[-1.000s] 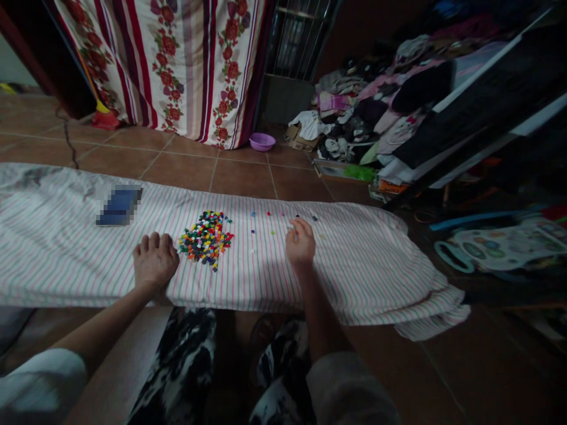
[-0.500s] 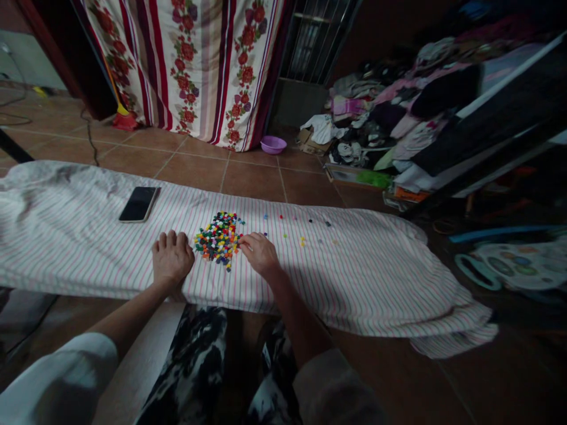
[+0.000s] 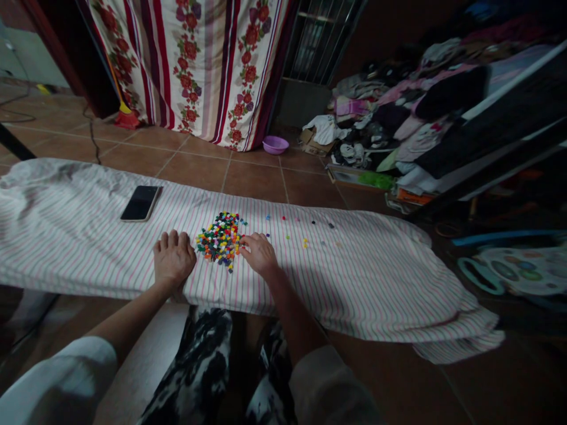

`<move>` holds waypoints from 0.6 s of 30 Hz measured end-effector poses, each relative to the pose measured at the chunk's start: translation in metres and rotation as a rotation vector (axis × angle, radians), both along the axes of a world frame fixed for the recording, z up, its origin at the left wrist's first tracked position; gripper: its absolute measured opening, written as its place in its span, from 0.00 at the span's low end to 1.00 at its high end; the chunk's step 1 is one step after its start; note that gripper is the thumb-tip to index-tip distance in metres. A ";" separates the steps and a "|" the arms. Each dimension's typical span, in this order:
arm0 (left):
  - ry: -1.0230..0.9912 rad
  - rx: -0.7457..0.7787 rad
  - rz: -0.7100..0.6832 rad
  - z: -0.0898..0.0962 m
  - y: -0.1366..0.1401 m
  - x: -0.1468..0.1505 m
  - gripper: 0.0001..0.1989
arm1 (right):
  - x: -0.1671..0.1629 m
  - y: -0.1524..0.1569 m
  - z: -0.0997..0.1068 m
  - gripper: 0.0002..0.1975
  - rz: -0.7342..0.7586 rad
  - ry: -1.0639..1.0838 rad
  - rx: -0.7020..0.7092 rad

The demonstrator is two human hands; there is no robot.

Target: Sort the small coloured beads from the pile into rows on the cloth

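Note:
A pile of small multicoloured pieces [image 3: 219, 239], like tiny beads or blocks, lies on a striped cloth [image 3: 354, 277]. My right hand [image 3: 260, 254] is at the pile's right edge, thumb and fingertips pinched together; whatever they may hold is too small to make out. On the left side of the pile my left hand [image 3: 173, 258] rests palm down on the cloth, fingers stretched forward and slightly apart, holding nothing. Right of the pile, single pieces and small groups are spread in two loose rows, among them a red piece [image 3: 284, 218], yellow pieces [image 3: 305, 242] and a black piece [image 3: 313, 222].
A dark-screened phone [image 3: 141, 203] lies on the cloth, left of the pile. Beyond the cloth are a purple basin [image 3: 275, 144] on the tiled floor, a floral curtain [image 3: 212, 71] and a heap of clothes [image 3: 398, 112].
My right hand stays at the pile's right edge, its fingers shifting only slightly. My left hand keeps its place. The whole view has moved a little.

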State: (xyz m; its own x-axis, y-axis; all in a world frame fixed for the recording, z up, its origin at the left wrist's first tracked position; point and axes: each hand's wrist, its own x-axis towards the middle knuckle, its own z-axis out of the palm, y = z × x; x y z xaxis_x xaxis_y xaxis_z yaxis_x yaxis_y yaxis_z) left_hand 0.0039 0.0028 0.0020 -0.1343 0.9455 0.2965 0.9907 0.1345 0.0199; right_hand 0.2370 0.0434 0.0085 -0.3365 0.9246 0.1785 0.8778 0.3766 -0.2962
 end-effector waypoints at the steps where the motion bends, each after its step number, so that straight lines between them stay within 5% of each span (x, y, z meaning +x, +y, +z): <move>1: -0.006 0.000 0.001 0.000 0.000 0.000 0.18 | -0.002 0.000 0.000 0.08 -0.006 -0.003 -0.004; 18: -0.044 -0.013 -0.004 0.002 0.000 0.001 0.18 | -0.008 0.003 -0.004 0.08 0.021 0.060 -0.048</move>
